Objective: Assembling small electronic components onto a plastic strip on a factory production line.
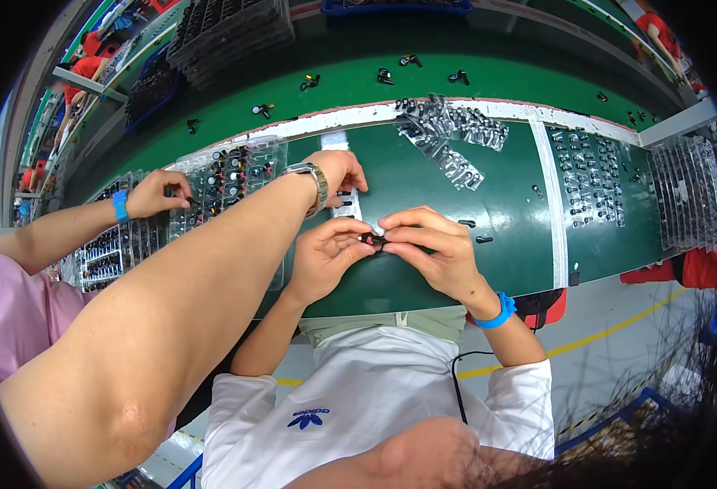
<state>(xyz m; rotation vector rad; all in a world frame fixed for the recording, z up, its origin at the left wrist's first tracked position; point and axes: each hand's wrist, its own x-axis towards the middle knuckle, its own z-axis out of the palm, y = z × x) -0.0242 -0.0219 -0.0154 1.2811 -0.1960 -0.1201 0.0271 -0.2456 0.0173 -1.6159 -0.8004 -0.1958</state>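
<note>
In front of my body, both hands meet over the near edge of the green table. My left hand [326, 257] pinches one side of a small black earbud-like part [371, 240] with a reddish spot on it. On its other side, the thumb and fingertips of my right hand [438, 248] close on the same part. Something small and whitish [379, 231] shows between the fingertips; its kind is unclear. Two loose black parts [484, 240] lie on the table just right of my right hand. The fingers cover much of the held part.
A co-worker's watch-wearing forearm [212, 261] crosses close on my left, its hand over a white strip [347, 208] with black parts. Their other hand [163, 194] is at clear trays [244, 155]. Bagged black parts [456, 130] lie ahead; stacked trays [688, 196] stand far right.
</note>
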